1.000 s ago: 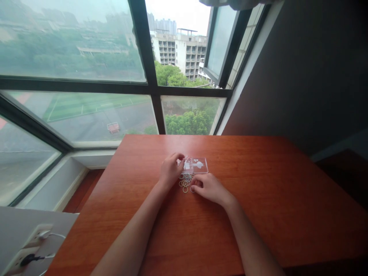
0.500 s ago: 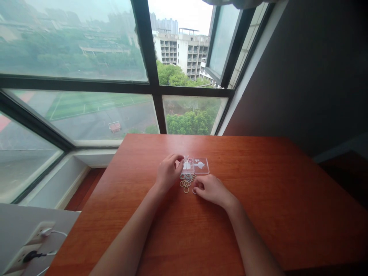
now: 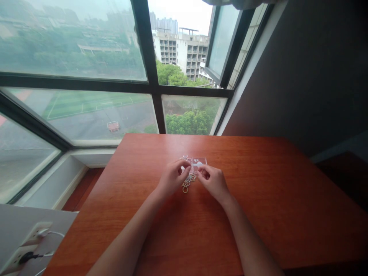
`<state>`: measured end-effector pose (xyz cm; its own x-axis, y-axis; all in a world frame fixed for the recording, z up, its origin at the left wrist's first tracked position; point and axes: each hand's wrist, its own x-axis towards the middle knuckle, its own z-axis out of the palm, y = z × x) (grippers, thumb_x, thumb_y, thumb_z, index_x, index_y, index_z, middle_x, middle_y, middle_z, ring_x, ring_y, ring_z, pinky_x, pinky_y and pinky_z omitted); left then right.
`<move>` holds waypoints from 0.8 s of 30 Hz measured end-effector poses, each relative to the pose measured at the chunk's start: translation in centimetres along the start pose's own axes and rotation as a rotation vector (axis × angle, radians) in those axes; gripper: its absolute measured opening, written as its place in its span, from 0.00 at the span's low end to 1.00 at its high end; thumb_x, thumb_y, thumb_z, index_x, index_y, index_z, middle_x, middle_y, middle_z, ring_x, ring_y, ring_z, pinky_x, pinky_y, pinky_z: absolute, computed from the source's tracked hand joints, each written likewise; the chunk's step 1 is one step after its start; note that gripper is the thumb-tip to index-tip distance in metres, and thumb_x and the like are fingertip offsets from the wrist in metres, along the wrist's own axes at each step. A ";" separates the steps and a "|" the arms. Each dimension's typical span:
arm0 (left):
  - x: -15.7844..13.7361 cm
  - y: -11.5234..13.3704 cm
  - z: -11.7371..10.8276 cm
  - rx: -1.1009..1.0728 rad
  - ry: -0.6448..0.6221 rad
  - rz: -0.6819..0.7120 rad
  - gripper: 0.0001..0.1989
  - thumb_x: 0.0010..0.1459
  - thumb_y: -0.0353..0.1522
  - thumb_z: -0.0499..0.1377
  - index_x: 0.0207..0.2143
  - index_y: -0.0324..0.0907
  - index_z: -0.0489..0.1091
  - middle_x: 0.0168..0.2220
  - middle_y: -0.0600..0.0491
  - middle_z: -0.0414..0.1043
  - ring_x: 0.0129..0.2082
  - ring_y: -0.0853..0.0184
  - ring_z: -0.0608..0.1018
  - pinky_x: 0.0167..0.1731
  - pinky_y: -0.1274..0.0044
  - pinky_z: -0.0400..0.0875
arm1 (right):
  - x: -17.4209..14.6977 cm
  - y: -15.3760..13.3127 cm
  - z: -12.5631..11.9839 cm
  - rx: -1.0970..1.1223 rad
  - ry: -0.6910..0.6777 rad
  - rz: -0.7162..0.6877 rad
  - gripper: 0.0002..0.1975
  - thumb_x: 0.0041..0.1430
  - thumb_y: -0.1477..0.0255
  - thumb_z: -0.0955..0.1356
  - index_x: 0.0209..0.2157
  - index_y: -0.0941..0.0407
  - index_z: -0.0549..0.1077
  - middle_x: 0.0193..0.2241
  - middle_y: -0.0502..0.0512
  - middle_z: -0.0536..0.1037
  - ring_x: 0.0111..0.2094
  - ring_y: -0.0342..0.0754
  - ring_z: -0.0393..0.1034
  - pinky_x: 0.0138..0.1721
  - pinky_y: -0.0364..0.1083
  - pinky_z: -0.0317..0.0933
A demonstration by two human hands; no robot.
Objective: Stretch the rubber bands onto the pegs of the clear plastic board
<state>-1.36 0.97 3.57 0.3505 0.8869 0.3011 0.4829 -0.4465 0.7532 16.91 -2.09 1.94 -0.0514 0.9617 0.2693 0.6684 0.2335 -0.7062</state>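
Note:
My right hand is closed in a pinch, with a small pale ring at its fingertips, raised over the table. Facing it from the left is my left hand, its thumb and index finger curled close together; what lies between them, if anything, is too small to make out. Below and between the hands lie several loose rings, pale and yellowish, partly overlapping. Just behind, a clear plastic box with its lid laid open holds small items. My left hand covers part of the box.
The reddish-brown wooden table reaches the window frame at the back. A dark wall rises on the right. Sockets with plugs sit low on the left, beyond the table's edge.
My right hand has lifted the ring off the table and moved it up and away from me. My left hand has left the box's side and come rightwards, closer to my right hand.

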 end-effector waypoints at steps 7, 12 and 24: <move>-0.3 0.6 0.7 -0.084 -0.099 -0.021 0.09 0.58 0.35 0.56 0.31 0.39 0.73 0.26 0.54 0.72 0.22 0.74 0.68 0.25 0.81 0.62 | -0.2 -0.4 0.0 -0.008 0.072 -0.031 0.08 0.58 0.67 0.65 0.30 0.55 0.73 0.18 0.46 0.68 0.21 0.41 0.61 0.27 0.40 0.54; -0.2 0.3 0.9 -0.054 -0.087 -0.034 0.07 0.58 0.32 0.56 0.31 0.39 0.72 0.24 0.56 0.71 0.21 0.74 0.67 0.24 0.81 0.61 | -0.3 -0.6 0.0 -0.017 0.060 -0.066 0.07 0.58 0.68 0.65 0.31 0.55 0.73 0.20 0.48 0.71 0.23 0.42 0.63 0.28 0.40 0.55; 1.2 -1.5 0.5 0.178 0.163 -0.070 0.05 0.57 0.32 0.56 0.31 0.42 0.71 0.28 0.55 0.74 0.24 0.72 0.69 0.27 0.80 0.61 | -0.2 -0.5 0.2 -0.097 -0.034 -0.051 0.06 0.59 0.70 0.65 0.32 0.54 0.74 0.24 0.49 0.75 0.25 0.43 0.67 0.29 0.40 0.55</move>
<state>-1.30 2.69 2.52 0.1843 0.9172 0.3531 0.6401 -0.3847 0.6651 16.44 -2.37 2.13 -0.1108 0.9537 0.2796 0.7331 0.2684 -0.6249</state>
